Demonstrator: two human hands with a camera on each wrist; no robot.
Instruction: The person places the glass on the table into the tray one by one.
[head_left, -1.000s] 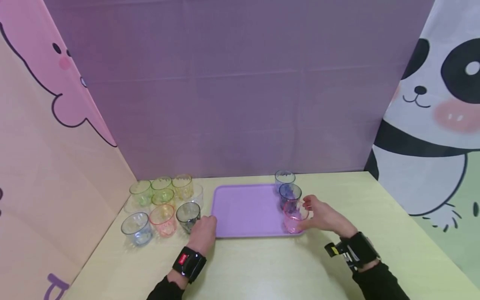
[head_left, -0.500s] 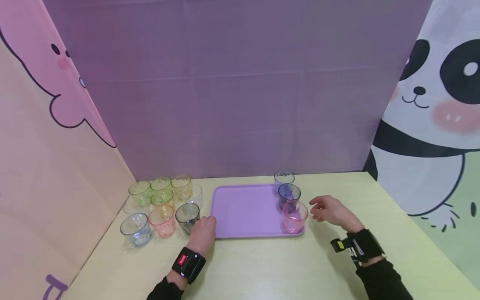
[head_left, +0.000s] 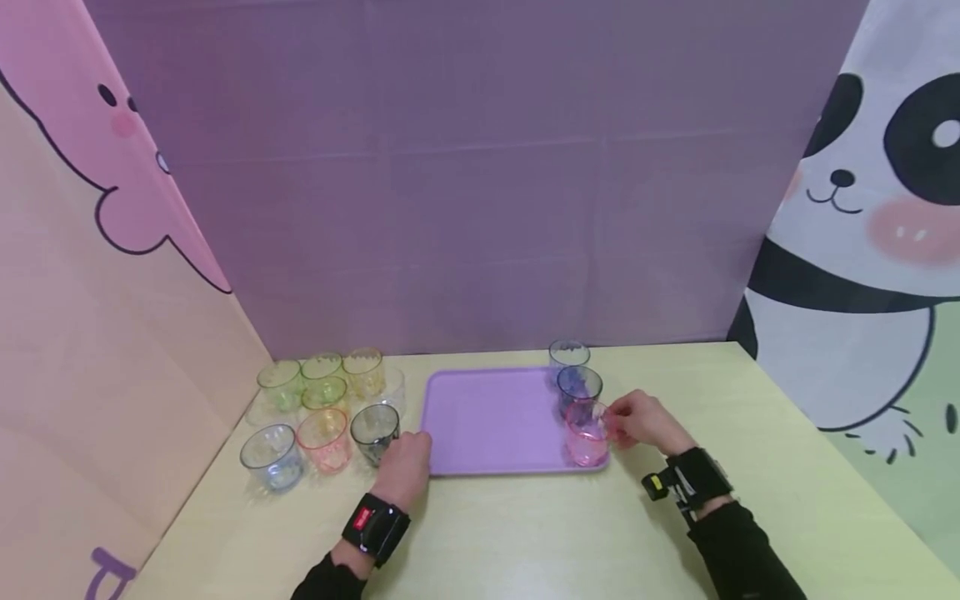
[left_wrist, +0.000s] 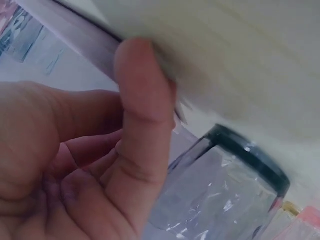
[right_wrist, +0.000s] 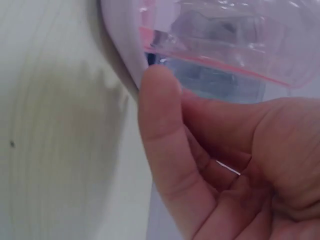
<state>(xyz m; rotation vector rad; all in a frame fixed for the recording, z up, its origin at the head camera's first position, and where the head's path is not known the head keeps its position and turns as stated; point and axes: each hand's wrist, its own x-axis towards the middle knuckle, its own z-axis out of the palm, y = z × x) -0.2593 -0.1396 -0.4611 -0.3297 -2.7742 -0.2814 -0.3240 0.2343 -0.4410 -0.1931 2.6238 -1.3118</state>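
From the head camera, the right hand (head_left: 637, 421) has returned to the pink cup (head_left: 587, 435) at the purple tray's (head_left: 487, 417) near right corner, fingers curled against it; the left hand (head_left: 405, 462) grips the tray's left edge. Right wrist: thumb (right_wrist: 160, 130) beside the cup (right_wrist: 225, 45).

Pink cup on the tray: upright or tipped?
Upright. The pink cup stands rim-up at the purple tray's front right corner, right hand at its side.

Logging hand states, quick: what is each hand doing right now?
Left hand: grips the near-left edge of the purple tray, beside the grey cup.
Right hand: fingers touch the pink cup; grip cannot be told.
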